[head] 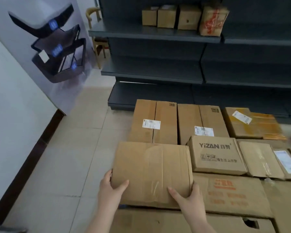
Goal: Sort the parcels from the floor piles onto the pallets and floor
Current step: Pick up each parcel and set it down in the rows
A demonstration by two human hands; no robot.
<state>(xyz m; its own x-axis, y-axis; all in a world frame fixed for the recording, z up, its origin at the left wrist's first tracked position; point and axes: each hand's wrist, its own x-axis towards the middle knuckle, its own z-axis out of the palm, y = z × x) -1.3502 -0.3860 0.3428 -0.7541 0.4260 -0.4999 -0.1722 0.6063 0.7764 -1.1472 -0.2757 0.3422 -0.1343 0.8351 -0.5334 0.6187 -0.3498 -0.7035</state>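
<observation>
A creased plain cardboard parcel (151,172) is held in front of me above the floor boxes. My left hand (110,187) grips its near left corner, thumb on top. Gripping the near right corner is my right hand (186,195), thumb lying across the top face. Under and beyond the parcel lie other parcels: a box with red print (228,197), a box marked YiZAN (217,155), two long cartons with labels (153,123) (203,121), and a yellow-taped box (254,125).
A dark grey shelving unit (158,37) stands behind the floor boxes, with several small cartons (175,16) on an upper shelf. Beige floor tiles (65,157) run along the left beside a white wall. A large carton (191,222) lies at the bottom edge.
</observation>
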